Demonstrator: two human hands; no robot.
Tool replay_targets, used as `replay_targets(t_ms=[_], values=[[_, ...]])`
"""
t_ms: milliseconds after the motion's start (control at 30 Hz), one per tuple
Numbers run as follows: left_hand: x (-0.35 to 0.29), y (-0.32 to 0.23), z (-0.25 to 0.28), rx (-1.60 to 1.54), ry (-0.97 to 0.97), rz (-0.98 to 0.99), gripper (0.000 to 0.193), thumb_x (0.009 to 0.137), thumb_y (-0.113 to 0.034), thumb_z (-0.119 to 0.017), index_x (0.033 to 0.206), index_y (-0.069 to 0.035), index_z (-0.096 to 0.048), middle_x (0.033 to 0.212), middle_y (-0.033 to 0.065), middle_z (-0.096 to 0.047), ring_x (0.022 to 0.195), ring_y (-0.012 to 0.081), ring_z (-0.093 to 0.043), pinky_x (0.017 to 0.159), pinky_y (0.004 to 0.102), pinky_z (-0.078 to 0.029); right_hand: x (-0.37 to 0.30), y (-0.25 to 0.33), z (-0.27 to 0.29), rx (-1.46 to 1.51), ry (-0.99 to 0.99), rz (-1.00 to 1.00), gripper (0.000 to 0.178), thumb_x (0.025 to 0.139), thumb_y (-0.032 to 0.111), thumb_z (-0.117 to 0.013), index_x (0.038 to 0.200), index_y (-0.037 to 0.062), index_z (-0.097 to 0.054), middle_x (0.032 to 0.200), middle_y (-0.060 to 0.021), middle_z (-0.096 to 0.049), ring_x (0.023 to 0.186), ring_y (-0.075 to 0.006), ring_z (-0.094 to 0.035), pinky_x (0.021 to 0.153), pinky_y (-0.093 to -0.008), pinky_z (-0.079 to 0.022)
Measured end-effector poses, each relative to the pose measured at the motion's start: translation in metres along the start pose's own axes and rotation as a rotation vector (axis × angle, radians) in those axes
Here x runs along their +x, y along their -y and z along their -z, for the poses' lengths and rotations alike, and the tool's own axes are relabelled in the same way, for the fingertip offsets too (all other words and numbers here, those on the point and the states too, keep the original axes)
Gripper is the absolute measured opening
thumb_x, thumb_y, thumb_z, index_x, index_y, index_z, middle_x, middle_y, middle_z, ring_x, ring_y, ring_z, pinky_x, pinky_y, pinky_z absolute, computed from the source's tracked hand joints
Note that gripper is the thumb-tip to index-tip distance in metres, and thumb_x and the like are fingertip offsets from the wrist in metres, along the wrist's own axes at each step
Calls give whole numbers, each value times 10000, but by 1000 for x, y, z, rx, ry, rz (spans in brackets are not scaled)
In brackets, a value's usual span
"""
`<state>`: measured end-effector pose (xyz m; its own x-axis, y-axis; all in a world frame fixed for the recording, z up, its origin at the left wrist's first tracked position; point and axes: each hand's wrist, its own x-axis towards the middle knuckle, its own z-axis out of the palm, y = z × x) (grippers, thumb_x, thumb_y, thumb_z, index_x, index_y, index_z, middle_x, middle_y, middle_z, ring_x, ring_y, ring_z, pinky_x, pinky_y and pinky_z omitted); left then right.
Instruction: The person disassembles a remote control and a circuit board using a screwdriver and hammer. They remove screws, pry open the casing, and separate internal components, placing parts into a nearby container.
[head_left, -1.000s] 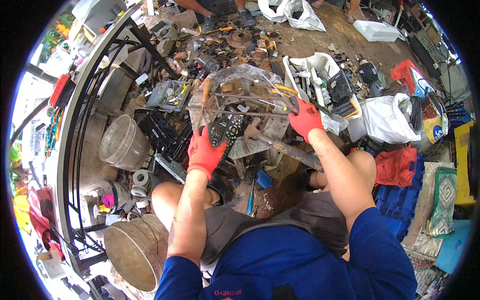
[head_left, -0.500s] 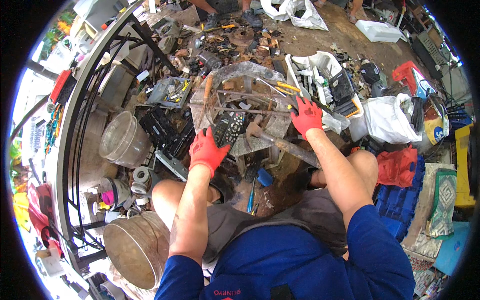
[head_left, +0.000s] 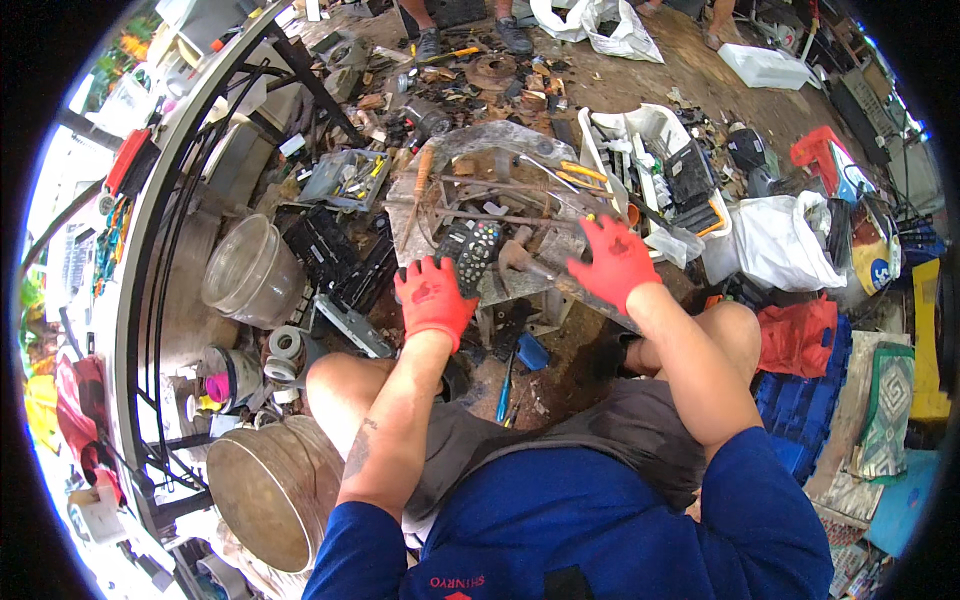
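Note:
Both my hands wear red gloves and reach over a low, worn grey work block point(head_left: 500, 142). My left hand point(head_left: 436, 297) has its fingers spread at the near end of a black remote control point(head_left: 472, 248) with many buttons; whether it touches the remote I cannot tell. Beyond the hammer's handle, my right hand point(head_left: 615, 264) is open with fingers apart. The hammer point(head_left: 518, 258) lies on the block, its handle partly hidden under that hand. Also on the block are an orange-handled tool point(head_left: 424, 172), metal rods and a yellow-handled tool point(head_left: 584, 172).
A white bin point(head_left: 592, 130) of electronic parts stands right of the block, beside a white sack point(head_left: 778, 240). Black casings point(head_left: 335, 250), a clear bucket point(head_left: 255, 275) and a metal rack are left. A blue screwdriver point(head_left: 504, 388) lies between my legs. Another person's feet point(head_left: 513, 36) are ahead.
My right hand has moved left and nearer, from the block's right edge to over the hammer handle. My left hand has shifted slightly right, toward the remote control.

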<state>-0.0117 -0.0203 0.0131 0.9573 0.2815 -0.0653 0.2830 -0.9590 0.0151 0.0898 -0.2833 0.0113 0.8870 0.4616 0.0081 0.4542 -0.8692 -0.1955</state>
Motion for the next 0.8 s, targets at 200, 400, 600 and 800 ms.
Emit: replay_targets(t_ms=[200,400,600,800], values=[[-3,-16,0,7,-49,-13,672,677,-391,-855,1196,-65,-580,1202,170,-614,1160,364,-565,1056,547,-361,-50,-11,-44,-29,315,-18,762,824,435,-699,1429,66,-419,1224,-210,-588,1140,-357,-600,934,-462,-498],[-11,-13,-11,-128,11,-47,655,703,-354,-839,1226,-73,-561,1202,183,-615,1145,372,-577,1024,546,-383,-71,-9,-43,521,316,-257,670,904,302,-670,1435,-17,-417,1303,-242,-613,1192,-357,-607,1022,-419,-469],[-19,-11,-31,-313,87,-121,633,810,-327,-747,1337,-69,-510,1262,259,-528,1136,450,-566,941,513,-503,-90,-2,-7,1090,71,-219,658,903,173,-733,1437,-41,-413,1238,-164,-644,1178,-217,-590,1034,-339,-441],[-21,-18,-30,-403,147,-93,563,856,-333,-704,1344,-117,-524,1252,238,-528,1107,417,-597,902,500,-521,-113,62,130,1617,-43,105,462,942,48,-592,1374,-6,-439,985,-115,-607,778,-194,-615,643,-344,-534]])
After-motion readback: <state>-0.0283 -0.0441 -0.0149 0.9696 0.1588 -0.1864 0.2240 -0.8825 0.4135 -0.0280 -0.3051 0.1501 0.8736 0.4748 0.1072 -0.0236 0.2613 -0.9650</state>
